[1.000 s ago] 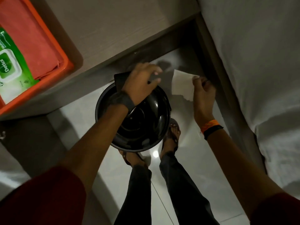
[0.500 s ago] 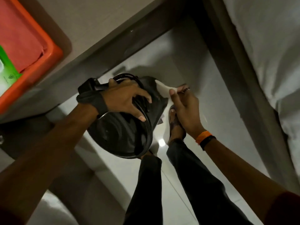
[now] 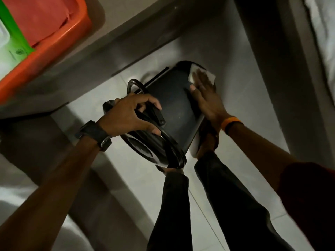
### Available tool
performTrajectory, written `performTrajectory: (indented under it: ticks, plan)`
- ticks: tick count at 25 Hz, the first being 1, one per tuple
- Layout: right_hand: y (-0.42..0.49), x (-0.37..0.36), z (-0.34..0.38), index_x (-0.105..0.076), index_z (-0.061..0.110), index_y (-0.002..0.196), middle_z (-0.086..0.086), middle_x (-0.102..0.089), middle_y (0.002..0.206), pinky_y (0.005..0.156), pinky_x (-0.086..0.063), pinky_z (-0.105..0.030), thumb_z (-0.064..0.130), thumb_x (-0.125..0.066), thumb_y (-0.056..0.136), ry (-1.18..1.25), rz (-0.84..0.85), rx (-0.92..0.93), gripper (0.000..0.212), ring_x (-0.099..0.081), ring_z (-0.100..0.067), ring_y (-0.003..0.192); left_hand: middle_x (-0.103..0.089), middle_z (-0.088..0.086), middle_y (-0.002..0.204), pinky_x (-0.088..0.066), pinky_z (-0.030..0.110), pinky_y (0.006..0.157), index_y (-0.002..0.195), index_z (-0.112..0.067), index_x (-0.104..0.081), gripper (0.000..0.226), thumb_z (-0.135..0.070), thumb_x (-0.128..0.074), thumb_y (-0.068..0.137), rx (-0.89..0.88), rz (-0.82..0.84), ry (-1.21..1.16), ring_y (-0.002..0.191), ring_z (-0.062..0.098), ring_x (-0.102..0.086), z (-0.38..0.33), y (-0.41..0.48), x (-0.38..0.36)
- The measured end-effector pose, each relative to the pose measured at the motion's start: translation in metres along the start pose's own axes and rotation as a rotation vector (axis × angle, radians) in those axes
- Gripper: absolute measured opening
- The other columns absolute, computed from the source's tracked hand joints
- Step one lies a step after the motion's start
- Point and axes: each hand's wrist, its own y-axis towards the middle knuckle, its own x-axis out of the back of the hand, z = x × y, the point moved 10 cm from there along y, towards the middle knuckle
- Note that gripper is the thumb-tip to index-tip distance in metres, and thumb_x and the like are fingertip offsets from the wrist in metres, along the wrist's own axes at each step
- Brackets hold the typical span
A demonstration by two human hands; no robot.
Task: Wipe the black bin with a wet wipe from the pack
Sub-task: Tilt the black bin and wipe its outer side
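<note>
The black bin (image 3: 174,105) is held in the air on its side, its open mouth turned toward me and its bottom pointing away. My left hand (image 3: 130,115) grips the bin's rim and its thin handle. My right hand (image 3: 206,95) lies flat on the bin's outer wall near the bottom, pressing a white wet wipe (image 3: 201,74) against it; most of the wipe is hidden under the fingers. The green wipe pack (image 3: 10,40) lies in the orange tray at the top left.
An orange tray (image 3: 59,44) sits on a grey tabletop (image 3: 116,20) at the upper left. A white bed (image 3: 322,33) runs along the right side. My legs (image 3: 199,205) and sandalled feet stand on the pale tiled floor (image 3: 235,87) under the bin.
The bin has been tipped from upright onto its side. My right hand carried the wipe from beside the bin onto its outer wall and flattened on it.
</note>
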Motion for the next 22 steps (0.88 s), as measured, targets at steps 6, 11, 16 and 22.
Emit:
performTrajectory:
  ticks: [6, 11, 16, 22]
  plan:
    - [-0.104, -0.049, 0.061, -0.024, 0.021, 0.165, 0.000, -0.020, 0.175, 0.135, -0.009, -0.037, 0.031, -0.031, 0.113, 0.033, 0.161, 0.559, 0.054, -0.012, -0.016, 0.164, -0.046, -0.002, 0.071, -0.041, 0.009, 0.061, 0.095, -0.038, -0.067, 0.052, -0.033, -0.091, 0.050, 0.032, 0.021, -0.095, 0.063, 0.003, -0.043, 0.009, 0.001, 0.004]
    - [0.010, 0.010, -0.035, -0.036, 0.025, 0.161, 0.002, -0.028, 0.172, 0.134, -0.016, -0.043, 0.040, -0.032, 0.113, 0.288, -0.009, -0.187, 0.050, -0.023, -0.019, 0.162, -0.048, -0.007, 0.071, -0.042, 0.010, 0.067, 0.100, -0.031, -0.072, 0.050, -0.038, -0.089, 0.053, 0.030, -0.037, -0.179, 0.068, 0.006, -0.047, 0.008, 0.017, 0.012]
    - [-0.076, -0.031, 0.042, -0.034, 0.033, 0.161, 0.020, -0.025, 0.171, 0.131, -0.010, -0.020, 0.041, -0.032, 0.113, 0.289, 0.200, 0.368, 0.050, -0.017, -0.002, 0.161, -0.052, 0.004, 0.078, -0.042, 0.025, 0.078, 0.112, -0.016, -0.067, 0.052, -0.030, -0.086, 0.066, 0.041, -0.183, -0.283, 0.073, 0.011, -0.050, 0.010, 0.023, 0.026]
    - [0.023, 0.019, -0.057, -0.034, 0.026, 0.162, 0.001, -0.032, 0.171, 0.133, -0.019, -0.044, 0.043, -0.030, 0.113, 0.383, 0.035, -0.311, 0.052, -0.027, -0.021, 0.160, -0.048, 0.005, 0.074, -0.042, 0.028, 0.074, 0.112, -0.030, -0.069, 0.050, -0.047, -0.083, 0.067, 0.030, -0.224, -0.334, 0.070, 0.016, -0.049, 0.017, 0.025, 0.026]
